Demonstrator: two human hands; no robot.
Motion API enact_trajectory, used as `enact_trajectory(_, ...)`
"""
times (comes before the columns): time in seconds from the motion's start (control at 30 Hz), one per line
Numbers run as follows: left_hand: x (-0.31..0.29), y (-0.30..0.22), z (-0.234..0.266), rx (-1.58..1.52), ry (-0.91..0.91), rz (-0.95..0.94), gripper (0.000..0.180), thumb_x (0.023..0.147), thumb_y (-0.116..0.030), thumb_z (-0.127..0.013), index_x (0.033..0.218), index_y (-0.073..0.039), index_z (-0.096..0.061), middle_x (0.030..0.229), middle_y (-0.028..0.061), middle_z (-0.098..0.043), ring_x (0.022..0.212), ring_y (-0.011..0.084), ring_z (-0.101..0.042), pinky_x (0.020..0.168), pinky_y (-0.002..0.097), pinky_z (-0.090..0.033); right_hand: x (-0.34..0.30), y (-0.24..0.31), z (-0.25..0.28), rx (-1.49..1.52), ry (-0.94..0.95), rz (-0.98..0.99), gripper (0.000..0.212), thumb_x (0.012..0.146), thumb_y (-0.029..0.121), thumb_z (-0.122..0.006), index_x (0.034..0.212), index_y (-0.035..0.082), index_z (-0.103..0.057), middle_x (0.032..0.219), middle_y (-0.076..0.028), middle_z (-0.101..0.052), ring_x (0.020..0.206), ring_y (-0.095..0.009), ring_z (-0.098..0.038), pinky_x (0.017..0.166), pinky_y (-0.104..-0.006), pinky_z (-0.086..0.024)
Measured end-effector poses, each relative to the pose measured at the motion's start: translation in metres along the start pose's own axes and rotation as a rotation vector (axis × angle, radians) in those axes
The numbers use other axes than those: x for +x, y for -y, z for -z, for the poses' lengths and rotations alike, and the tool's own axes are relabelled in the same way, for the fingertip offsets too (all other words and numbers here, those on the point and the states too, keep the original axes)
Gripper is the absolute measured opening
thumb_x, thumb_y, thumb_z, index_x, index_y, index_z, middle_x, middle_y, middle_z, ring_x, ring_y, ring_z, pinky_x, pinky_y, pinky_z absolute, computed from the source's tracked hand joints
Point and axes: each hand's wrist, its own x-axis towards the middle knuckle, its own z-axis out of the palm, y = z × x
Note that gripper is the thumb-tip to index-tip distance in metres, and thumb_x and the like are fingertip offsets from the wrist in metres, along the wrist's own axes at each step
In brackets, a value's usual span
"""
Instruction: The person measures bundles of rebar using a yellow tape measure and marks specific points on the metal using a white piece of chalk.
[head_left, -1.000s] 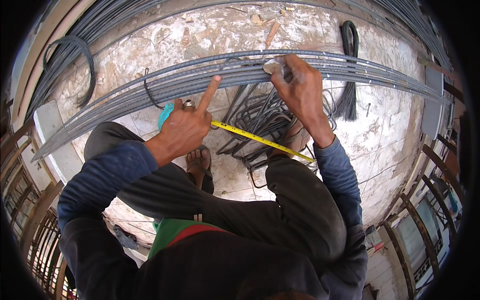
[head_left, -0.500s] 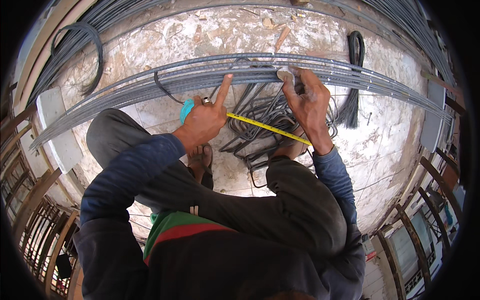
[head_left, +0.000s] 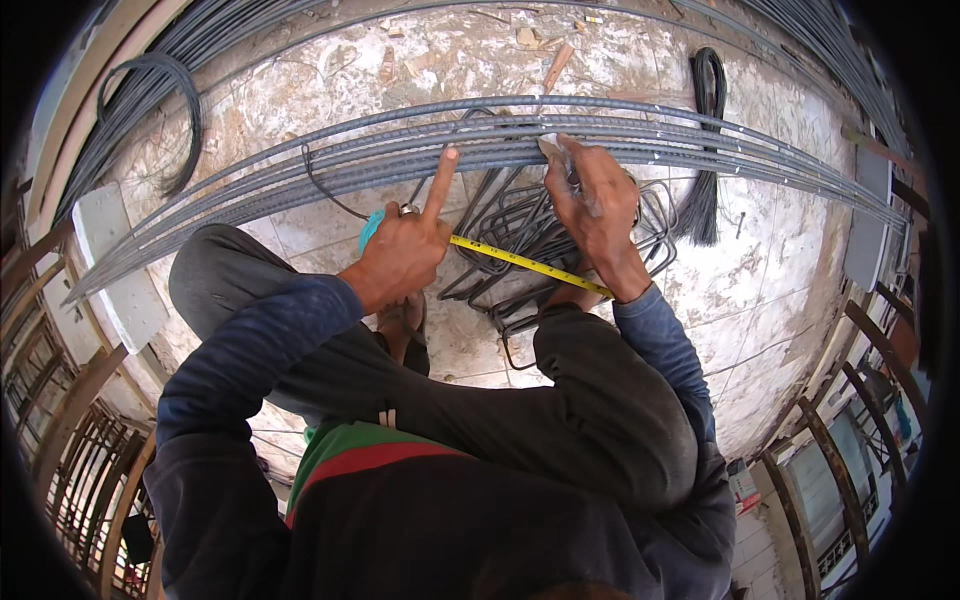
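My left hand (head_left: 405, 250) is closed around a turquoise tape measure (head_left: 370, 229), its index finger stretched out to the bundle of long ribbed steel bars (head_left: 400, 152). From it the yellow tape blade (head_left: 525, 262) slants out to beneath my right wrist; its far end is hidden. My right hand (head_left: 597, 205) pinches a flat, whitish chalk-like piece (head_left: 549, 150) at the bars. White marks show across the bars, mostly right of this hand. Below them, a heap of bent steel stirrups (head_left: 500, 285) lies on the floor between my feet.
The bars rest on a pale block (head_left: 120, 270) at left and a grey support (head_left: 868, 220) at right. A bundle of tie wire (head_left: 705, 150) lies at right, and coiled wire (head_left: 190, 120) at far left. A wood scrap (head_left: 558, 68) lies beyond the bars.
My right hand has shifted slightly left along the bars with the whitish piece. My left hand stays nearly in place, index finger still stretched out.
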Motion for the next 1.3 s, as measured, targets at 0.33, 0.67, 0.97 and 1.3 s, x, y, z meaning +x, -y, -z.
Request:
enact_trajectory(0.33,0.000,-0.005,0.002,-0.051,0.057,0.030,0.010,0.081,-0.005,-0.062,0.077,0.004,-0.065,0.163,0.0365,0.003,0.074,0.0353,-0.073,0.093,0.0620,-0.052,0.001,0.007,0.000,-0.078,0.035,-0.025,0.026,0.079,0.002,-0.076,0.104,0.003,-0.069,0.076,-0.010,-0.060,0.065,-0.026,-0.062,0.055,-0.0380,-0.050)
enact_trajectory(0.67,0.001,0.000,0.001,-0.063,0.038,0.024,0.010,0.079,-0.004,-0.062,0.073,0.003,-0.063,0.163,0.0366,0.003,0.074,0.0358,-0.073,0.090,0.0609,-0.053,0.018,0.017,0.012,0.025,0.139,-0.178,0.016,0.081,0.003,-0.072,0.094,0.004,-0.064,0.078,-0.014,-0.062,0.069,-0.037,-0.064,0.059,-0.0462,-0.050)
enact_trajectory(0.97,0.003,0.005,-0.004,-0.003,-0.039,-0.024,0.011,0.075,-0.004,-0.065,0.079,0.005,-0.069,0.161,0.0403,0.000,0.069,0.0316,-0.072,0.077,0.0528,-0.057,-0.038,0.001,-0.007,-0.001,0.112,-0.004,0.019,0.081,0.000,-0.073,0.094,0.004,-0.059,0.078,-0.012,-0.062,0.067,-0.032,-0.063,0.057,-0.0420,-0.050)
enact_trajectory(1.3,0.004,0.008,0.003,0.014,-0.024,-0.001,0.005,0.076,0.000,-0.062,0.075,0.004,-0.064,0.164,0.0353,0.001,0.080,0.0362,-0.073,0.091,0.0574,-0.053,-0.039,0.009,0.026,0.001,0.114,0.003,0.026,0.073,-0.001,-0.078,0.095,0.003,-0.064,0.073,-0.009,-0.061,0.063,-0.025,-0.063,0.055,-0.0361,-0.050)
